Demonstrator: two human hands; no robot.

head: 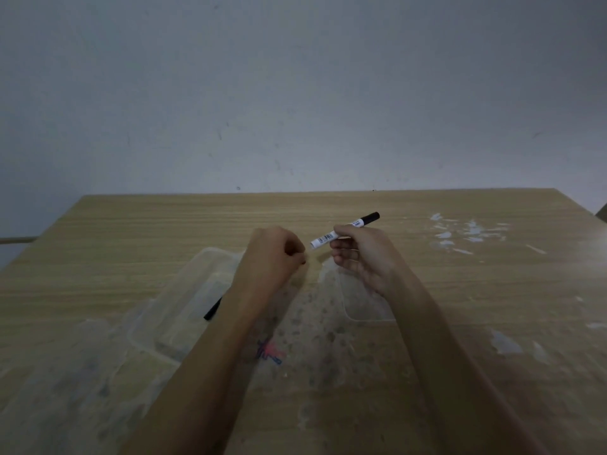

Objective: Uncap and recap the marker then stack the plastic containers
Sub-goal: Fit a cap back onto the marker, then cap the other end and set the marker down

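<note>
Marker (341, 232) lies diagonally, black end pointing up-right.

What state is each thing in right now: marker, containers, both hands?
Marker: lifted off the table, tilted, black end up and away.
Left container: on the table, unstacked, a black object inside.
Right container: on the table, apart, unstacked.
Right hand: gripping the marker.
Left hand: closed; contents hidden.

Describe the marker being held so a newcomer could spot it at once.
On the wooden table, look above the clear plastic containers to the raised right hand. Its fingers hold the marker: white barcoded barrel, black far end, unlike the black stick lying in the left container.
</note>
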